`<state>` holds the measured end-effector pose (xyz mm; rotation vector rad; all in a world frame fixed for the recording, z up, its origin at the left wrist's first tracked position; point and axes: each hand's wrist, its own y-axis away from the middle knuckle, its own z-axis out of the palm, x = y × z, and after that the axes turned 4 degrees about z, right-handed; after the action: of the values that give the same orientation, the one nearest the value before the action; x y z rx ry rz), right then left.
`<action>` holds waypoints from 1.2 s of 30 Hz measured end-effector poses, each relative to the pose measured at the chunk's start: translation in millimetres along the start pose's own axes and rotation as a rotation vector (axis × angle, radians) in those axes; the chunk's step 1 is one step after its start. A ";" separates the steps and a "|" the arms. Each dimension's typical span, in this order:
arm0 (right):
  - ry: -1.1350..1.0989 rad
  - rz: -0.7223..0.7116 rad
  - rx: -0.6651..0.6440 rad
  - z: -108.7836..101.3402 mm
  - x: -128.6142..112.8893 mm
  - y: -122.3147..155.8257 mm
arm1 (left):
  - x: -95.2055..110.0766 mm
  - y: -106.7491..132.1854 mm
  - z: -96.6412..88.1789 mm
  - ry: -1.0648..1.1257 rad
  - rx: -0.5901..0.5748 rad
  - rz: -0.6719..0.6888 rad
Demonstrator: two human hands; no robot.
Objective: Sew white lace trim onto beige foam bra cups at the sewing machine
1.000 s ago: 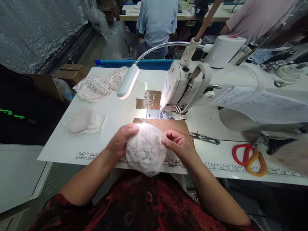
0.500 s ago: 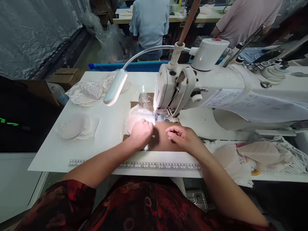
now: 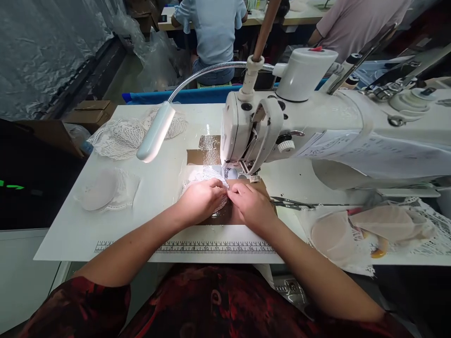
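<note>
Under the lit needle area of the white sewing machine [image 3: 243, 126] lies a white lace cup piece [image 3: 200, 176], partly covered by my hands. My left hand [image 3: 202, 199] is closed on the lace, its fingertips gathered at the edge in front of the needle. From the right, my right hand [image 3: 252, 204] pinches the same lace edge, fingertips close to the left ones. The exact grip is partly hidden by my knuckles. Brown tape [image 3: 229, 217] covers the table below the hands.
A lamp head [image 3: 157, 134] hangs left of the needle. Lace pieces [image 3: 121, 136] and a padded cup [image 3: 98, 190] lie on the left. Scissors [image 3: 292, 203] and more cups with lace [image 3: 331, 234] are on the right. Two people [image 3: 214, 33] [image 3: 362, 28] sit beyond the machine.
My right hand has moved left to the lace edge and meets my left hand there. The lace now lies with its netted side showing. The view has shifted slightly.
</note>
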<state>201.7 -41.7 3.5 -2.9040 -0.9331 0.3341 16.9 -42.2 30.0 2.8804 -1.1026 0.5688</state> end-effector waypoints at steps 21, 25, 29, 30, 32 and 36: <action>0.117 0.214 -0.025 2.5 -1.4 -17.1 | -47.2 -21.4 18.3 -0.173 0.206 0.241; 0.121 0.190 0.023 5.8 -1.9 -16.1 | -47.7 -20.5 18.6 -0.146 0.191 0.214; 0.107 0.166 0.056 8.8 -0.4 -13.9 | -49.8 -20.8 19.3 -0.089 0.170 0.179; 0.102 0.162 0.054 9.1 0.1 -13.5 | -50.4 -21.1 19.7 -0.075 0.166 0.170; 0.096 0.152 0.049 8.9 0.9 -12.9 | -51.4 -21.6 20.3 -0.054 0.161 0.152; 0.080 0.141 0.052 7.5 1.9 -12.2 | -50.8 -20.3 20.4 -0.056 0.154 0.071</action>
<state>194.6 -30.6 -2.5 -2.9179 -0.6994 0.2454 1.9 3.2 -3.6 3.0146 -1.2258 0.6051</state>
